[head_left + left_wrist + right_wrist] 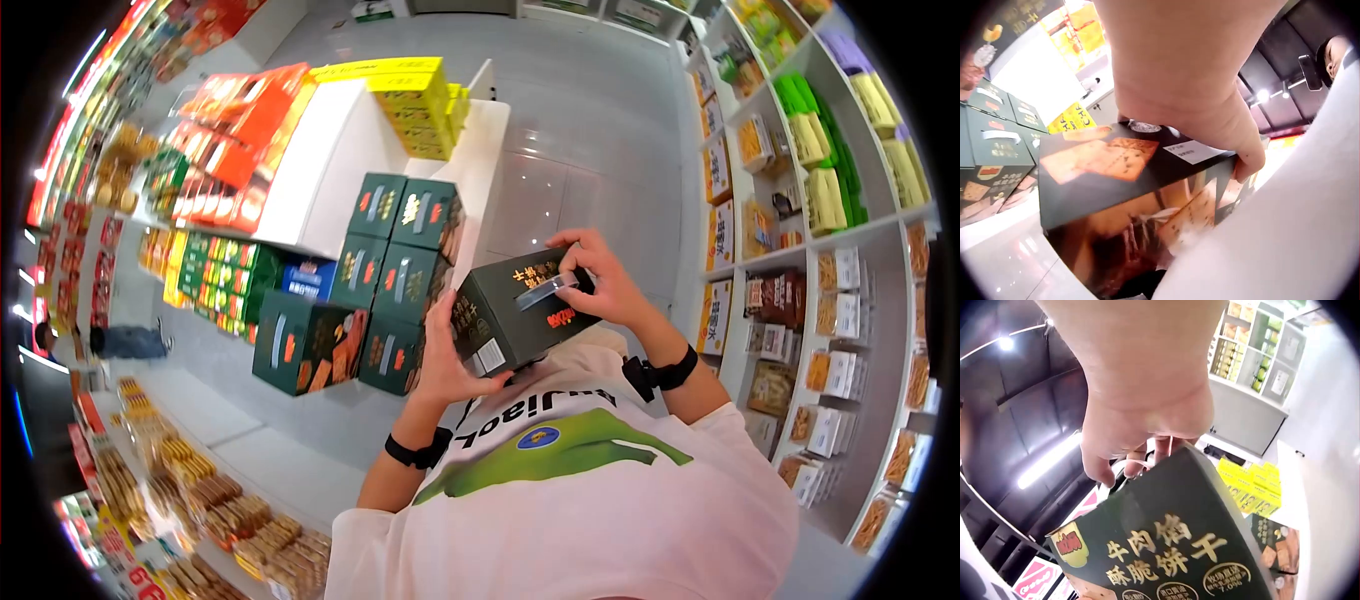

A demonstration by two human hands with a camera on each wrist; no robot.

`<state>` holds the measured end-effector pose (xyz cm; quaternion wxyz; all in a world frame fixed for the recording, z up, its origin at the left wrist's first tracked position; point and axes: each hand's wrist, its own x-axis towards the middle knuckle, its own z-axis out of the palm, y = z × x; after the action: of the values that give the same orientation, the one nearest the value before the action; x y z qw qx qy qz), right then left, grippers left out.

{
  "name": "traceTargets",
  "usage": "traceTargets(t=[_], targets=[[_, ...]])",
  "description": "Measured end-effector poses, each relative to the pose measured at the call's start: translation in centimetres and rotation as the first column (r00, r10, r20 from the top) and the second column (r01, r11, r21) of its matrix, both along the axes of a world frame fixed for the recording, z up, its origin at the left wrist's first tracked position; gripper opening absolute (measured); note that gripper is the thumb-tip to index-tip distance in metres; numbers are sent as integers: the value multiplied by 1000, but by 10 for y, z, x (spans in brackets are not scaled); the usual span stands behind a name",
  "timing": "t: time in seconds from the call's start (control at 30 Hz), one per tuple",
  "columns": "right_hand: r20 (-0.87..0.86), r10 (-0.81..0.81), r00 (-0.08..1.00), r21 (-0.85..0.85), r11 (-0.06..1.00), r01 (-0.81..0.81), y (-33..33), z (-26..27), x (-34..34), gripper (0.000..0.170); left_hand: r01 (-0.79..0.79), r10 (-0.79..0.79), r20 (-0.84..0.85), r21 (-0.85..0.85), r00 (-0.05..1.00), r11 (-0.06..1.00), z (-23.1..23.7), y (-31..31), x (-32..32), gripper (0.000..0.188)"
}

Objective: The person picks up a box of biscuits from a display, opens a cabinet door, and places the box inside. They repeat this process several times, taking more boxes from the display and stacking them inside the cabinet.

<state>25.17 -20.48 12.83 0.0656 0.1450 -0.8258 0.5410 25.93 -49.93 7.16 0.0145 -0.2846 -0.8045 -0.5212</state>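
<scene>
Person at work with two bare hands, near to far. Nearest, on the body: one pale shirt (610,490) with a green print. At the two wrists, two black straps (668,372), one each. In front of the shirt, between the hands: one dark green box (500,325), off the table, tilted, with one white label and one clear handle (546,291). Left hand (432,360): thumb and fingers spread wide, gripping one end of the box. Right hand (608,290): thumb and fingers closed on the handle at the top.

Beyond, on one white table (487,150): six green boxes (405,278) in three rows of two, the right-hand ones along the right edge. Just beside them, one blue pack (308,279). Near the far right corner, a stack of yellow boxes (415,105), exact count unclear. To their left, one white stand (325,165) with several red boxes (235,130).

Well apart, toward the left: one other person (132,342) in blue trousers.
</scene>
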Motion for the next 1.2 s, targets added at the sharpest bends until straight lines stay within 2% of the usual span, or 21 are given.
traceTargets(t=[0.03, 0.07, 0.13, 0.17, 0.2, 0.27, 0.33, 0.4, 0.47, 0.5, 0.57, 0.6, 0.67, 0.77, 0.87, 0.97, 1.07, 1.2], targets=[[49, 41, 998, 58, 997, -44, 23, -11, 1, 38, 25, -25, -2, -13, 1000, 1000, 4, 14, -6, 126], [46, 20, 999, 46, 999, -22, 41, -15, 4, 38, 28, -31, -37, -79, 999, 996, 9, 29, -14, 123], [252, 17, 968, -22, 1000, -11, 80, -22, 8, 80, 38, -51, -80, -153, 995, 988, 13, 62, -32, 121], [266, 79, 961, 59, 993, -98, 110, -45, 7, 122, 57, -80, -103, -203, 991, 978, 12, 79, -41, 120], [259, 78, 963, 56, 994, -96, 135, -45, 7, 122, 70, -104, -126, -250, 987, 966, 13, 101, -50, 119], [376, 49, 925, 22, 998, -62, 177, -46, 18, 131, 88, -118, -97, -269, 988, 959, 13, 149, -64, 120], [366, 8, 931, 22, 1000, -17, 226, -58, 27, 134, 145, -173, -70, -294, 982, 945, 16, 196, -80, 120], [351, -68, 934, 27, 998, 63, 266, -61, 32, 138, 266, -270, 13, -221, 963, 938, 17, 245, -99, 121], [321, -78, 944, -105, 988, 117, 302, -56, 35, 141, 347, -343, 58, -180, 938, 920, 18, 291, -112, 124], [321, -103, 941, -105, 984, 144, 316, -55, 36, 141, 377, -367, 117, -74, 923, 923, 23, 314, -117, 126], [307, -110, 945, -308, 928, 208, 344, -51, 33, 146, 430, -441, 170, 99, 881, 898, 29, 353, -129, 130], [304, -128, 944, -306, 925, 224, 356, -54, 31, 146, 446, -457, 166, 100, 874, 889, 30, 368, -138, 130], [254, -138, 957, -477, 843, 248, 373, -64, 25, 148, 493, -508, 187, 120, 841, 861, 29, 388, -157, 130], [212, -119, 970, -447, 871, 204, 394, -74, 5, 146, 535, -554, 188, 144, 811, 832, 22, 415, -185, 131], [257, -135, 957, -466, 850, 245, 411, -83, -21, 144, 565, -593, 202, 182, 779, 805, 13, 443, -224, 131], [257, -221, 941, -397, 863, 311, 435, -67, -63, 143, 602, -641, 197, 224, 742, 766, -5, 475, -276, 137], [224, -303, 926, -349, 862, 367, 467, -62, -112, 143, 644, -695, 228, 264, 682, 718, -6, 517, -334, 135], [272, -391, 879, -254, 852, 458, 505, -26, -185, 141, 713, -759, 185, 260, 625, 651, -3, 576, -418, 136]])
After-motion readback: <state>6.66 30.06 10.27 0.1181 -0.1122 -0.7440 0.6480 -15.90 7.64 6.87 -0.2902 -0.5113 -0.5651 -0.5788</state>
